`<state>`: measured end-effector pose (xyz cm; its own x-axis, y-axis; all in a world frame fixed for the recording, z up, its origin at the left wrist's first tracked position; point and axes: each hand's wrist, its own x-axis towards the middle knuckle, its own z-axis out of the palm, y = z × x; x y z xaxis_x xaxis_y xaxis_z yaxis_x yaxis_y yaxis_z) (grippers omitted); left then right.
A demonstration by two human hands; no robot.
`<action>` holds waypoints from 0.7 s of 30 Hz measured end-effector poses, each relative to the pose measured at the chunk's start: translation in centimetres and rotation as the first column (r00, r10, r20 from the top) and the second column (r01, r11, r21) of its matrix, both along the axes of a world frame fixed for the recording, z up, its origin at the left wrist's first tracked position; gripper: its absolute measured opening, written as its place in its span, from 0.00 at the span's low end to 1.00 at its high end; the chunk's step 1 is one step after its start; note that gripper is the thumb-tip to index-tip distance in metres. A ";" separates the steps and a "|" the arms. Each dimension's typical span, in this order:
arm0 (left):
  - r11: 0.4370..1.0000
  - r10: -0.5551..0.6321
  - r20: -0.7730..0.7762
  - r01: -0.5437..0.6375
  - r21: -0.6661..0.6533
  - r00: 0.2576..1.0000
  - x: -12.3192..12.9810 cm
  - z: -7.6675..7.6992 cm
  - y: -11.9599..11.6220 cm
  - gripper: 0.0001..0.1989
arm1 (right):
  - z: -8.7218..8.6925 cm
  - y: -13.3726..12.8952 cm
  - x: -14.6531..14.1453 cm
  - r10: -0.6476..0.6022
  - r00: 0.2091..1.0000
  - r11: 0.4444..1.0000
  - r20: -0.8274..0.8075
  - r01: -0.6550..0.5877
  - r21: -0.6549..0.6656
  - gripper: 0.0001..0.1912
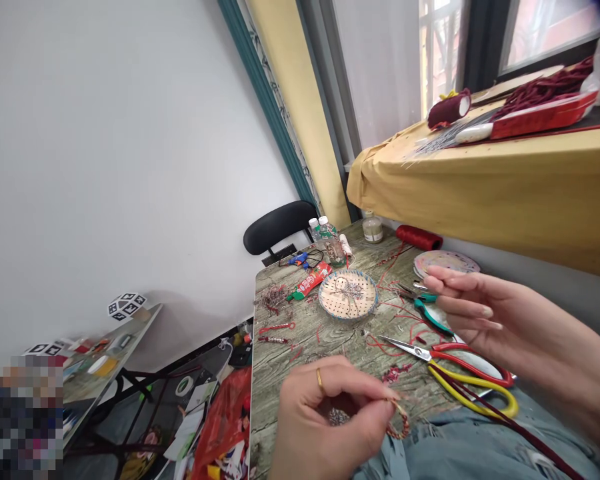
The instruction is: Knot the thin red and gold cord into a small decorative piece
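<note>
Head view: my left hand [330, 441] pinches the loop [405, 427], presumably to steady it; scissors [423, 354] lie near my right hand [473, 303], whose grip I cannot tell.

loop [405, 425] partly hidden, right forearm [573, 367] cropped

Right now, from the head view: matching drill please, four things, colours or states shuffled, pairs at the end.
Things
1. Left hand
2. Scissors
3. Pliers
4. Round basket

Colours and states
A. Teal handles, partly hidden by the right hand
B. Blue trim around the rim
C. Thumb and finger pinching a small loop
D. One handle red, the other yellow

Pairs: 1-C, 2-D, 3-A, 4-B
</note>
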<state>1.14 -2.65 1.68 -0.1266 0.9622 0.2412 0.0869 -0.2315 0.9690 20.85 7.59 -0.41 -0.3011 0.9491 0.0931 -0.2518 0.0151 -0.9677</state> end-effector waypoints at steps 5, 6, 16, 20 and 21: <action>0.994 -0.053 -0.157 0.068 0.091 0.986 -0.6 0.2 0.0 0.14 | -0.4 -2.4 -1.4 0.474 0.879 0.852 -0.053 -0.473 -0.223 0.17; 0.987 -0.075 -0.216 0.103 0.120 0.973 -0.8 0.3 0.0 0.14 | -0.3 -2.9 -1.8 0.605 0.794 0.769 -0.058 -0.602 -0.213 0.19; 0.958 -0.067 -0.463 0.186 0.216 0.884 -1.5 0.7 -0.2 0.08 | 0.9 -3.9 -1.7 0.431 0.775 0.863 0.463 -0.504 0.040 0.18; 0.957 -0.006 -0.536 0.160 0.242 0.844 -1.6 0.8 -0.3 0.12 | 1.5 -4.6 -1.4 0.280 0.745 0.885 0.605 -0.444 0.137 0.11; 0.956 0.005 -0.556 0.159 0.246 0.831 -1.6 0.8 -0.3 0.13 | 1.6 -4.7 -1.4 0.258 0.742 0.883 0.619 -0.441 0.161 0.11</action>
